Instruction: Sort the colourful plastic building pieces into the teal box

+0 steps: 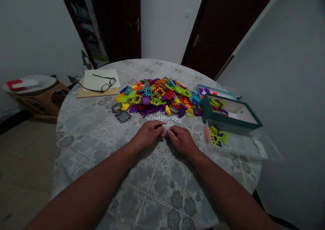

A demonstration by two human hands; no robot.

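Observation:
My left hand (151, 134) and my right hand (180, 138) meet above the near middle of the table. Between their fingertips is a small white plastic piece (166, 127), partly covered by the fingers; both hands pinch it. Just beyond them lie several white window-like frame pieces (162, 117) on the cloth. Behind these rises a large heap of colourful interlocking plastic pieces (157, 94), with toothed edges in purple, green, red, yellow, orange and blue. A grey toothed piece (123, 117) rests at the heap's left front edge.
A green box (230, 113) and a clear plastic tub (238, 148), each with some pieces inside, stand on the right. Black-framed glasses (105, 86) lie on paper over a board (99, 93) at the left. A patterned cloth (149, 196) covers the round table. A stool (38, 98) stands left.

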